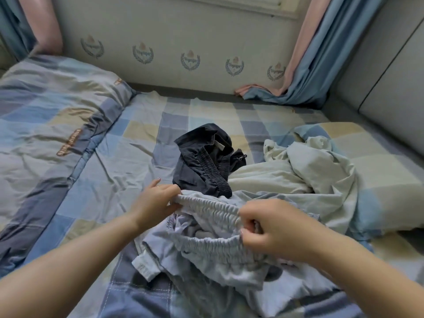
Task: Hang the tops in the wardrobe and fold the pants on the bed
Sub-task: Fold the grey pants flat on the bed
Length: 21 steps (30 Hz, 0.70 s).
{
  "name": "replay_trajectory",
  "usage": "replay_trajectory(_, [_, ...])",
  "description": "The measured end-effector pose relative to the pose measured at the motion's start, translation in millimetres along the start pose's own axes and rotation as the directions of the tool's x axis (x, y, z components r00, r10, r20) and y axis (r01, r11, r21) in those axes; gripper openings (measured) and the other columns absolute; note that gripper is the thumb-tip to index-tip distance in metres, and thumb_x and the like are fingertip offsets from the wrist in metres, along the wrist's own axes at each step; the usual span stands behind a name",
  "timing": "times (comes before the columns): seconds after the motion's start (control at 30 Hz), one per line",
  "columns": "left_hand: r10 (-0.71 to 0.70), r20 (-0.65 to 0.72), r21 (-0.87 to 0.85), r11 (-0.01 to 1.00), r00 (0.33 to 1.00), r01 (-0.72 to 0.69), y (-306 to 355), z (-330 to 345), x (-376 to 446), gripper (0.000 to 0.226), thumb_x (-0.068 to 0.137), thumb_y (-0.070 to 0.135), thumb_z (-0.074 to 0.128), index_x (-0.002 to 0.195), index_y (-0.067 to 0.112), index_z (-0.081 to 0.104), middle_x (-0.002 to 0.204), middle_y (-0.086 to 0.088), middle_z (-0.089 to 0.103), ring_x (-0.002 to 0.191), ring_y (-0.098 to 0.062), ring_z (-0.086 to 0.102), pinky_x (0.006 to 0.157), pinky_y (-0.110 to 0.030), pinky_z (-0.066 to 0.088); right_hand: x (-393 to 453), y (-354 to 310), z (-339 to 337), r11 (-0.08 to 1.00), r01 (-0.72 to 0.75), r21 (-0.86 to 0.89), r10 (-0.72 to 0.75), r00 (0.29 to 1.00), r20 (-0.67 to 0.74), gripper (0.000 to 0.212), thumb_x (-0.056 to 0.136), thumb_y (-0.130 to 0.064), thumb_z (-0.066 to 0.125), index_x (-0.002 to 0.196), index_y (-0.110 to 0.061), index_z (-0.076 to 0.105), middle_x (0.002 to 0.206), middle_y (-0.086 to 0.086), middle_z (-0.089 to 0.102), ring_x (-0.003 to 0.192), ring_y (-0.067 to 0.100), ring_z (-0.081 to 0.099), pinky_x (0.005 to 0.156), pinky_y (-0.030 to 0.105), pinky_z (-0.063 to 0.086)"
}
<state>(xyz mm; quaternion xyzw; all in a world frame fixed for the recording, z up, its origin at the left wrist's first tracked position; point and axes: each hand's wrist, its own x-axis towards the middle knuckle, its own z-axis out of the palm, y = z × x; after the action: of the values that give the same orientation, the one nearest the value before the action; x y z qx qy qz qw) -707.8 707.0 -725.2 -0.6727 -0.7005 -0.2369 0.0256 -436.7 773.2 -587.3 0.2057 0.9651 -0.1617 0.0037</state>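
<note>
Pale pants (206,253) lie crumpled on the bed (110,180), near edge, waistband lifted. Left hand (158,200) pinches waistband's left end; right hand (270,228) grips the right end, fingers curled round it. Dark pants (202,166) bunched just behind, touching pale ones. Cream top (305,171) heaped to the right. Quilt (46,111) at left, curtain (305,65) in far corner.

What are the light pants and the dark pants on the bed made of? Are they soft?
Light pants: probably thin woven cotton, matte and soft; they crumple easily, and the waistband is gathered elastic. Both hands, left and right, hold it. Dark pants: similar matte cloth, perhaps cotton blend, with a ribbed elastic waist.
</note>
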Motion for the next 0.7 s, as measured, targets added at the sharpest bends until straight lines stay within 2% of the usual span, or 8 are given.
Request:
replay_trajectory(0.03, [0.001,-0.042,0.023,1.0,0.999,0.0,-0.8,-6.8,2.9,0.021,0.072,0.013,0.079,0.077,0.013,0.059,0.072,0.004,0.062,0.067,-0.024,0.061,0.076,-0.031,0.051,4.1,5.7,-7.4,0.997,-0.068,0.019,0.069,0.997,-0.038,0.028,0.081,-0.032,0.053,0.059,-0.022,0.04,0.059,-0.007,0.046,0.056,0.007,0.039,0.055,0.027,0.035])
replay_trajectory(0.07, [0.013,-0.084,0.044,0.999,0.996,-0.01,-1.4,-15.7,6.6,0.025,0.07,0.014,0.081,0.074,0.015,0.057,0.07,0.005,0.061,0.062,-0.024,0.059,0.065,-0.016,0.042,8.5,10.7,-15.7,0.991,-0.132,0.034,0.134,0.988,-0.082,0.03,0.082,-0.033,0.055,0.058,-0.021,0.042,0.057,-0.006,0.047,0.054,0.006,0.039,0.053,0.026,0.033])
replay_trajectory(0.1, [0.019,-0.111,0.055,0.998,0.994,-0.013,-3.1,-25.0,11.3,0.026,0.07,0.015,0.081,0.074,0.016,0.056,0.07,0.005,0.06,0.06,-0.024,0.058,0.058,-0.011,0.031,14.4,15.4,-23.7,0.982,-0.182,0.043,0.186,0.975,-0.119,0.032,0.083,-0.034,0.056,0.057,-0.02,0.044,0.056,-0.006,0.048,0.052,0.006,0.039,0.052,0.027,0.032])
replay_trajectory(0.17, [-0.008,-0.135,0.069,0.997,0.991,0.017,-9.5,-43.9,24.1,0.022,0.075,0.016,0.077,0.078,0.016,0.055,0.076,0.002,0.06,0.063,-0.028,0.057,0.05,-0.024,0.03,27.3,21.3,-38.7,0.972,-0.232,0.031,0.234,0.959,-0.161,0.034,0.084,-0.036,0.058,0.057,-0.02,0.045,0.056,-0.005,0.049,0.052,0.005,0.041,0.052,0.027,0.033])
replay_trajectory(0.27, [-0.142,-0.129,0.108,0.982,0.981,0.156,-23.7,-76.2,39.1,0.016,0.079,0.017,0.069,0.086,0.018,0.055,0.089,0.0,0.059,0.075,-0.032,0.057,0.06,-0.036,0.044,48.8,19.1,-60.4,0.969,-0.239,-0.058,0.224,0.956,-0.189,0.028,0.08,-0.031,0.061,0.059,-0.023,0.044,0.06,-0.007,0.049,0.056,0.004,0.043,0.051,0.022,0.031])
replay_trajectory(0.43, [-0.29,-0.186,0.216,0.92,0.939,0.327,-47.7,-115.5,33.9,0.012,0.081,0.021,0.066,0.09,0.022,0.058,0.098,0.001,0.06,0.093,-0.026,0.058,0.071,-0.036,0.043,81.2,4.5,-81.6,0.966,-0.233,-0.112,0.212,0.961,-0.178,0.021,0.08,-0.025,0.063,0.073,-0.03,0.044,0.076,-0.01,0.053,0.075,0.012,0.052,0.06,0.026,0.041])
replay_trajectory(0.53, [-0.41,-0.166,0.199,0.877,0.897,0.438,-64.0,-121.1,18.7,0.017,0.084,0.016,0.06,0.097,0.026,0.055,0.107,0.004,0.058,0.1,-0.023,0.058,0.072,-0.034,0.047,96.0,0.7,-90.7,0.944,-0.262,-0.2,0.224,0.955,-0.194,0.019,0.083,-0.022,0.061,0.086,-0.026,0.043,0.078,-0.006,0.05,0.078,0.019,0.051,0.055,0.029,0.036])
replay_trajectory(0.7, [-0.554,-0.048,0.295,0.787,0.831,0.542,-96.4,-151.0,-6.7,0.017,0.084,0.01,0.047,0.075,0.025,0.051,0.091,0.002,0.063,0.081,-0.018,0.056,0.057,-0.029,0.038,111.2,5.6,-122.1,0.912,-0.323,-0.253,0.256,0.93,-0.263,0.023,0.082,-0.016,0.059,0.1,-0.021,0.046,0.086,-0.001,0.055,0.083,0.023,0.053,0.059,0.031,0.036])
